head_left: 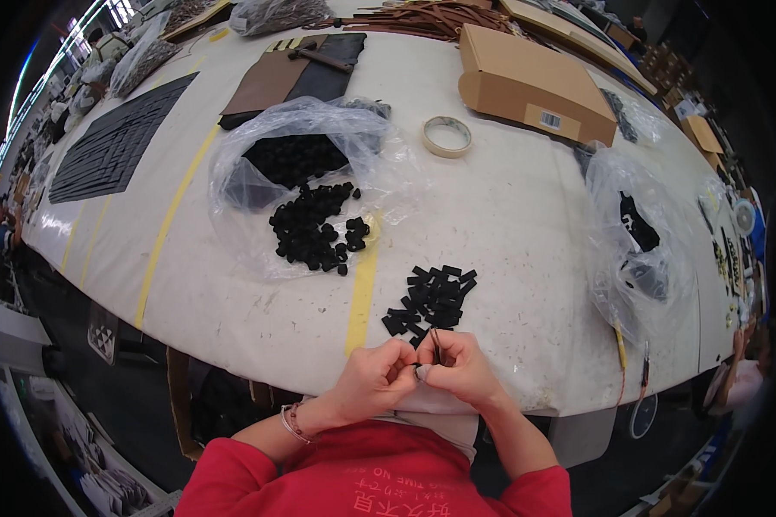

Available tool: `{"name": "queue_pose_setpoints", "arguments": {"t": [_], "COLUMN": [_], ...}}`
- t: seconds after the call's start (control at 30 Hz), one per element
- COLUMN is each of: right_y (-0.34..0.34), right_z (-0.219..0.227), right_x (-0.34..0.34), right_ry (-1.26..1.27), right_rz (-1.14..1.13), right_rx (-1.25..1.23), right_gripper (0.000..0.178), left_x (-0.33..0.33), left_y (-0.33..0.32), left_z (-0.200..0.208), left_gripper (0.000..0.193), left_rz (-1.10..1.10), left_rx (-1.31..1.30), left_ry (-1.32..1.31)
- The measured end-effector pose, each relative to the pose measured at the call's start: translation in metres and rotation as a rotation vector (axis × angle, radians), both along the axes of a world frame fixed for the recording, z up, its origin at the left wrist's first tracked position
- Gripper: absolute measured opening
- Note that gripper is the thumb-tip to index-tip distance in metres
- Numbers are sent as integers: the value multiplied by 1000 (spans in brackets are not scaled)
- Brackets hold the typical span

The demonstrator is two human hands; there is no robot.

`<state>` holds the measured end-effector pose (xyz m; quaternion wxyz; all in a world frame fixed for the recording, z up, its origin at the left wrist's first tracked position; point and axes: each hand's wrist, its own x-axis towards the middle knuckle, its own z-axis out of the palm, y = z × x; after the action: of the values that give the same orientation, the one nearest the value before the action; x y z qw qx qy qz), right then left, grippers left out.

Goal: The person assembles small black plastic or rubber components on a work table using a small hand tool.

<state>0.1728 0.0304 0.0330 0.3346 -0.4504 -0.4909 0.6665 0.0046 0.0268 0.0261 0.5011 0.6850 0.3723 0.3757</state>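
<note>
At the table's near edge my left hand (pixel 377 376) and my right hand (pixel 461 369) meet, fingertips nearly touching. Both are closed in a pinch. A small black piece (pixel 417 365) shows between them, mostly covered by the fingers. From my right hand's grip a thin dark strip (pixel 437 346) sticks up; its kind is too small to make out. Just beyond my fingers lies a loose heap of short black rectangular pieces (pixel 435 297). Farther left, many small rounded black pieces (pixel 315 226) spill from a clear plastic bag (pixel 233 172).
A tape roll (pixel 447 137) and a cardboard box (pixel 535 82) lie on the far side of the white table (pixel 509 207). Another plastic bag (pixel 603 258) stands right, near a yellow-handled tool (pixel 621 346). Black strips (pixel 121 138) lie far left. A person (pixel 737 379) is at the right edge.
</note>
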Motion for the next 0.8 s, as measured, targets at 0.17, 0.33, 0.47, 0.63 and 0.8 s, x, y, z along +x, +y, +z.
{"name": "queue_pose_setpoints", "arguments": {"t": [0.17, 0.33, 0.47, 0.63, 0.8], "right_y": [-4, -8, -9, -10, -12], "right_z": [5, 13, 14, 8, 2], "right_x": [-21, -6, 9, 12, 7], "right_ry": [-326, 41, -194, -218, -169], "right_rz": [-250, -176, 49, 127, 93], "right_rx": [414, 91, 74, 38, 100], "right_gripper": [8, 14, 15, 19, 22], "left_x": [13, -4, -6, -6, -8], "left_y": [6, 10, 17, 15, 12], "left_z": [-14, -5, 2, 4, 5], "left_gripper": [8, 8, 10, 10, 12], "left_rz": [212, 82, 43, -14, -7], "left_rx": [631, -577, -979, -1037, -1009], "left_ry": [192, -517, -743, -728, -702]}}
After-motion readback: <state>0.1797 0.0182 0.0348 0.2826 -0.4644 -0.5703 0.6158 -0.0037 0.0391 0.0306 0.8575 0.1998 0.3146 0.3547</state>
